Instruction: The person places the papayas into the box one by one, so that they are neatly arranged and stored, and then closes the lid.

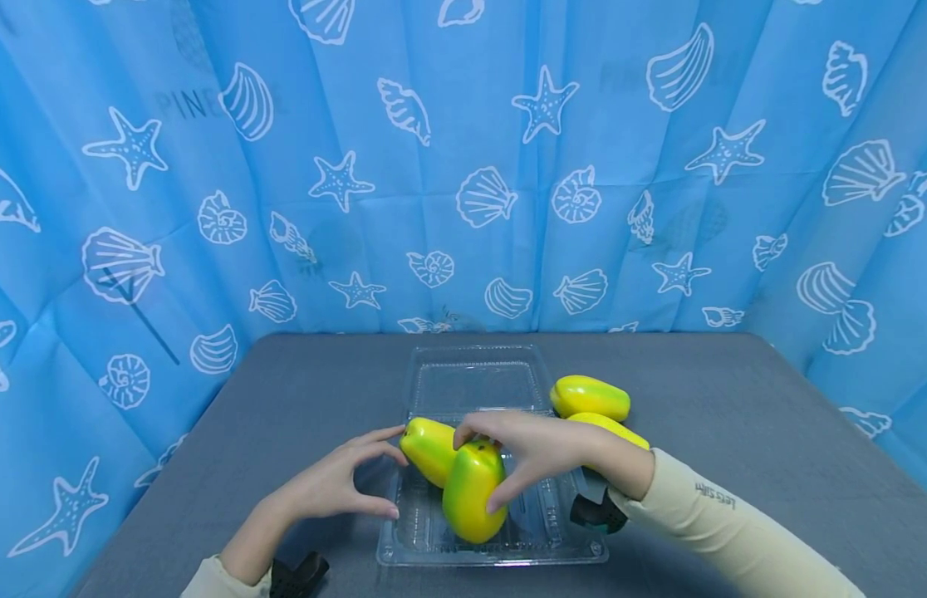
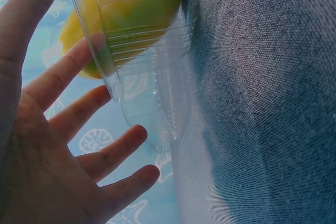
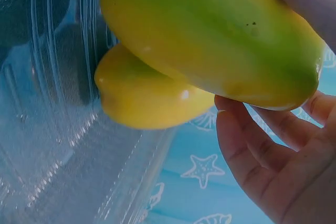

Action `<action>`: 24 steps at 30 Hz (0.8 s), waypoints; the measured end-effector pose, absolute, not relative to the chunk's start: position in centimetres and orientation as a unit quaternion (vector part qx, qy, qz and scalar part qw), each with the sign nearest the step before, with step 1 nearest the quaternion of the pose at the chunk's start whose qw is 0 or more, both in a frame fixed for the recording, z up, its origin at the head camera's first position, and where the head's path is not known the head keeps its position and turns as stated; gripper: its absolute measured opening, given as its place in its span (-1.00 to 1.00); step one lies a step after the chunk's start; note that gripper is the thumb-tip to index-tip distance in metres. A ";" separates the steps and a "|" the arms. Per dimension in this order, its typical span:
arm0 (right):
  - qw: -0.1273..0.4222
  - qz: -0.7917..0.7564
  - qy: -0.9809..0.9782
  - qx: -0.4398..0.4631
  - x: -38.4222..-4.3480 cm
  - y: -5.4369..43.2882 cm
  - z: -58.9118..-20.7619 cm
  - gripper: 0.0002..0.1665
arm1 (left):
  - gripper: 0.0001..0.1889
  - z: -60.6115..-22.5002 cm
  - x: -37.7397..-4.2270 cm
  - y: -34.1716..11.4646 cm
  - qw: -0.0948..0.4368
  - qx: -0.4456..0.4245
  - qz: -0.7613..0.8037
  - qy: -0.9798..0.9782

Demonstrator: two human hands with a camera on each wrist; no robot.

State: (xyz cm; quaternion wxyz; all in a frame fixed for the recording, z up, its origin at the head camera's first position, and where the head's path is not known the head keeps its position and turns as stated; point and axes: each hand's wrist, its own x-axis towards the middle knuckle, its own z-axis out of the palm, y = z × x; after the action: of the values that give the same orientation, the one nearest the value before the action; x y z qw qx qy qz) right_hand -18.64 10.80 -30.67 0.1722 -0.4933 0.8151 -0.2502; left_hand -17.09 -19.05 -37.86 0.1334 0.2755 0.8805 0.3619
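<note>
My right hand (image 1: 534, 453) grips a yellow-green papaya (image 1: 474, 492), thumb on one side and fingers on the other, over the front of a clear plastic clamshell box (image 1: 534, 531). In the right wrist view this papaya (image 3: 210, 35) tilts above the box floor. Behind it, a second papaya (image 1: 431, 448) lies in the box, partly hidden by the held one. My left hand (image 1: 344, 477) is at the box's left side with fingers spread, fingertips close to the second papaya's end. The left wrist view shows the left fingers (image 2: 113, 153) beside the clear wall, holding nothing.
Two more papayas (image 1: 591, 399) lie on the grey table right of the box, the nearer one partly behind my right forearm. The box's lid (image 1: 474, 386) is folded back, away from me. A blue shell-patterned curtain (image 1: 463, 166) surrounds the table's far side.
</note>
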 end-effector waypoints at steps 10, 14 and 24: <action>0.180 -0.221 0.810 -0.512 -18.6 9.5 -31.1 -0.27 | -0.55 -37.8 -17.2 -19.1 0.135 0.281 0.369 0.876; 0.189 -0.216 0.816 -0.501 -18.5 9.3 -31.2 -0.28 | -0.55 -37.9 -17.2 -19.1 0.135 0.281 0.370 0.875; 0.206 -0.207 0.822 -0.489 -18.3 8.6 -31.3 -0.26 | -0.55 -37.9 -17.1 -19.0 0.130 0.281 0.369 0.877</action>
State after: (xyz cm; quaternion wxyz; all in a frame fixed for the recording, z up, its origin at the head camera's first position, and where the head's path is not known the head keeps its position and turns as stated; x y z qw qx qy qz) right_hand -18.31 8.61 -31.34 0.2064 -0.4890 0.8219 -0.2068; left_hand -17.09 -19.05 -37.87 0.1299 0.2806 0.8767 0.3686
